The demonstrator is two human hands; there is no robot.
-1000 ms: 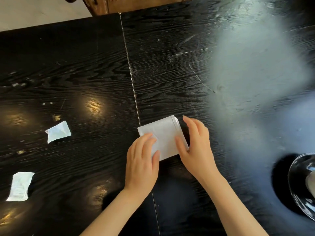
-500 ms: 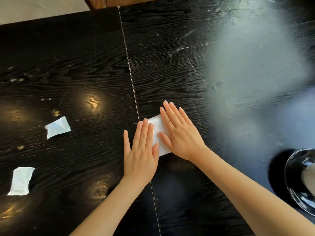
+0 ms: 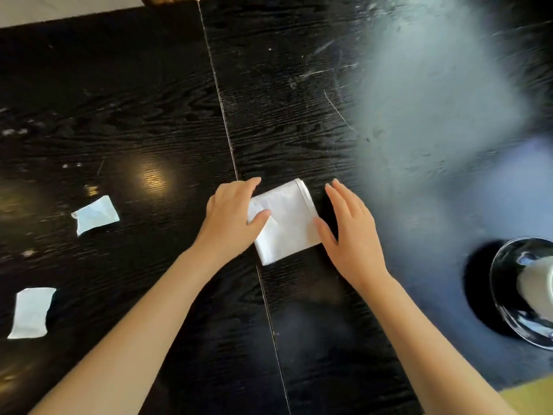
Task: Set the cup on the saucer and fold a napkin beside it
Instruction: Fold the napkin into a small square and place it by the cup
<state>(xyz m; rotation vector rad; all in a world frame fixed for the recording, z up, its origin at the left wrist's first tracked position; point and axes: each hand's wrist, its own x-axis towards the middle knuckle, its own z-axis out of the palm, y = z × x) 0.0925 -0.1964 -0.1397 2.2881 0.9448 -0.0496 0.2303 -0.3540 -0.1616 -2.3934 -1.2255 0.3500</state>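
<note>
As left hand (image 3: 230,215), right hand (image 3: 351,235) flank one napkin (image 3: 288,226): two scraps (image 3: 95,214) (image 3: 30,313).

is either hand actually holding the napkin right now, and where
Nothing is in a grip. The napkin lies flat on the table; the left hand rests on its left edge, the right hand touches its right edge.

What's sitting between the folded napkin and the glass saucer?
In the head view, only the right hand, at the napkin's right edge; beyond it, bare dark table up to the saucer.
</note>
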